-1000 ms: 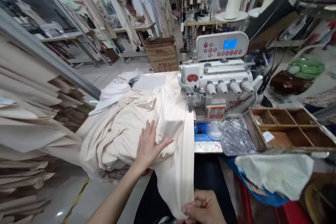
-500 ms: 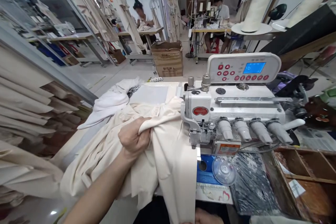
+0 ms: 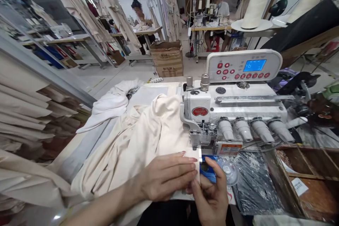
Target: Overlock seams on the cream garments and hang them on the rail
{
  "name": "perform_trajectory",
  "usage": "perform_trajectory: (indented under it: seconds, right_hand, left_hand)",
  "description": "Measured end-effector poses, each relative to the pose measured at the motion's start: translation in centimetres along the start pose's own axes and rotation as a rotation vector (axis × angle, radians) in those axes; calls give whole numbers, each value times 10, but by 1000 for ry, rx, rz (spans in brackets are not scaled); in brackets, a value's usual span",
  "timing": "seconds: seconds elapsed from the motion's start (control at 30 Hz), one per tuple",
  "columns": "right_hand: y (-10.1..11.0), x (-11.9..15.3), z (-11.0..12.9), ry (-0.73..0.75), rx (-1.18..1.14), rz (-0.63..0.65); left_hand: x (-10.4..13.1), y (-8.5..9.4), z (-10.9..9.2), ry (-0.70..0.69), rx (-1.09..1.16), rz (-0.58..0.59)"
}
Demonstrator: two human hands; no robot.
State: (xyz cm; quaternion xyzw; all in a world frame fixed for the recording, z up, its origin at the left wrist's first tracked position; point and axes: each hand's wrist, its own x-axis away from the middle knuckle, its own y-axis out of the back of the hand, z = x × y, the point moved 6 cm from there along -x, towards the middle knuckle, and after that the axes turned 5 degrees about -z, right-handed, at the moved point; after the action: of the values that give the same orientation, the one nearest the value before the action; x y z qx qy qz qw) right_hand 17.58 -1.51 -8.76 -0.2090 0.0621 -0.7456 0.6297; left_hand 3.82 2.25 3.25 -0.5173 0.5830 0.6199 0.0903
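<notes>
Cream fabric [image 3: 143, 137] spreads in loose folds over the machine table, its right edge running up to the presser area of a white overlock sewing machine [image 3: 238, 104]. My left hand [image 3: 169, 176] lies flat on the fabric near that edge, fingers stretched out and pointing right. Just beside it, my right hand [image 3: 212, 190] grips the fabric's edge between thumb and fingers, with the index finger raised. The fingertips of both hands are close together, below the machine's needle area [image 3: 202, 136]. Part of the right hand's grip is hidden behind the cloth.
White cloth [image 3: 108, 104] lies at the table's left. Right of my hands are a clear plastic disc [image 3: 229, 173], a dark plastic-covered pad [image 3: 256, 183] and a wooden compartment tray [image 3: 304, 169]. A cardboard box [image 3: 166, 58] stands beyond; two people work at machines farther back.
My left hand has let go of the bunched fabric and moved down and right to lie flat. My right hand has risen to the fabric's edge. The cloth now lies flatter.
</notes>
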Motion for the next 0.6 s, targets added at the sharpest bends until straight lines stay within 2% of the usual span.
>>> perform_trajectory:
  seconds: [0.03, 0.1, 0.2, 0.33, 0.43, 0.5, 0.57, 0.6]
  right_hand:
    - [-4, -6, 4, 52, 7, 45]
    - [-10, -18, 13, 180, 57, 129]
    - [-14, -31, 21, 341, 159, 192]
    - [-8, -33, 33, 614, 227, 191]
    - [-7, -27, 43, 785, 284, 275]
    - [-10, -25, 48, 817, 349, 325]
    - [-13, -26, 53, 815, 429, 351]
    - [-15, -27, 55, 811, 458, 367]
  left_hand:
    - [4, -3, -9, -65, 37, 30]
    - [4, -2, -9, -76, 122, 42]
    - [-8, 5, 11, 20, 246, 46]
    - [-21, 6, 35, 38, 298, 140]
    - [-33, -2, 68, 60, 351, 210]
    - [-46, -12, 100, 158, 403, 229]
    - [-55, -21, 130, 312, 393, 167]
    - [-56, -23, 137, 386, 358, 107]
